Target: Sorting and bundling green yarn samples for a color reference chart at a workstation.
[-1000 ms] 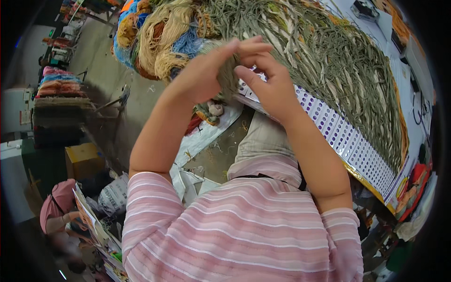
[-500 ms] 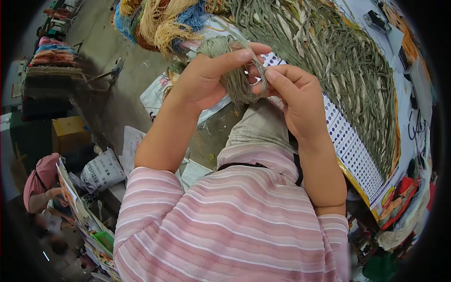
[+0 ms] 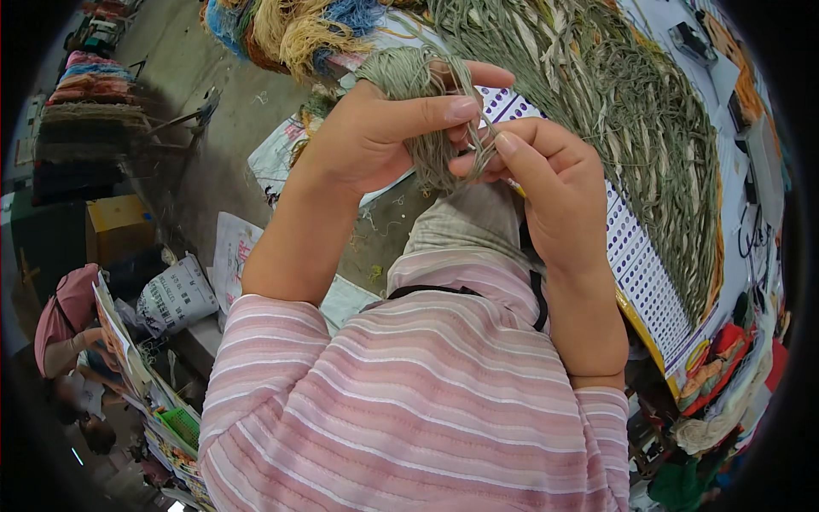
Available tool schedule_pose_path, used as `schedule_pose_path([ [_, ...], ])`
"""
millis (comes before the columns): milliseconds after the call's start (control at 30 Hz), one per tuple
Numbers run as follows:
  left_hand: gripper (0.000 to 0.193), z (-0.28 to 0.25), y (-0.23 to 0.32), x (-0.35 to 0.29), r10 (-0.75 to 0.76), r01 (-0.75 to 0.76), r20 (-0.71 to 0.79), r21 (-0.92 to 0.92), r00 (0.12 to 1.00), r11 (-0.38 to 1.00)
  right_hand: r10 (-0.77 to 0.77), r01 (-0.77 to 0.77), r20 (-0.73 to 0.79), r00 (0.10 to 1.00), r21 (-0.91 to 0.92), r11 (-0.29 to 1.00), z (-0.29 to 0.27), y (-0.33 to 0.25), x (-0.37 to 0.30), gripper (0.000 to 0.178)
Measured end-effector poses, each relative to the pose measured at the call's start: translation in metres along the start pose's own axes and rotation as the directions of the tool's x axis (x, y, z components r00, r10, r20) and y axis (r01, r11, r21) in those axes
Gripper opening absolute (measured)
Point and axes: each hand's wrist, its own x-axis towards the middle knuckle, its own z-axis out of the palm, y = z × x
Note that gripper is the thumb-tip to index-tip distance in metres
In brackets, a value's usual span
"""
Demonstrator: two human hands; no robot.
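A skein of grey-green yarn (image 3: 401, 77) hangs looped over my left hand (image 3: 384, 128), whose thumb and fingers close around it. The bulk of the yarn lies across the palm side and drops below the fingers. My right hand (image 3: 550, 175) pinches a few strands from the skein between thumb and forefinger, just right of the left fingertips. Its other fingers curl underneath and are partly hidden. To the right, a large spread of the same grey-green yarn (image 3: 614, 154) covers a table.
Beneath the spread yarn shows a white sheet with purple dots (image 3: 646, 264) and a yellow edge. Cream and blue yarn bundles (image 3: 316, 34) lie at the far left. A white sack (image 3: 177, 294), a cardboard box (image 3: 121, 226) and a person in pink (image 3: 66, 316) are at left.
Both hands have shifted slightly right, still on the yarn. The left thumb and forefinger reach out farther, and the strands by the right fingertips look more spread.
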Motion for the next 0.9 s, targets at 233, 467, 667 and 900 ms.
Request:
schedule_pose_path([
  [233, 0.048, 0.000, -0.001, -0.001, -0.026, 0.027, 0.014, -0.068, 1.000, 0.997, -0.005, 0.004, 0.032, 0.999, 0.019, 1.000, 0.000, 0.001, -0.002, 0.019],
  [467, 0.047, 0.002, -0.001, 0.000, -0.025, 0.025, -0.003, -0.057, 1.000, 0.998, -0.010, 0.010, 0.010, 1.000, 0.052, 0.999, -0.001, 0.002, -0.002, 0.016],
  [667, 0.046, 0.015, 0.003, 0.001, 0.042, -0.037, -0.088, 0.059, 0.995, 0.998, 0.055, -0.054, -0.006, 0.998, 0.016, 0.998, -0.003, -0.006, 0.001, 0.010],
  [900, 0.052, 0.016, 0.001, 0.001, 0.054, -0.053, -0.110, 0.006, 0.993, 0.999, 0.004, -0.003, -0.047, 0.999, 0.021, 1.000, -0.006, -0.004, 0.001, 0.005],
])
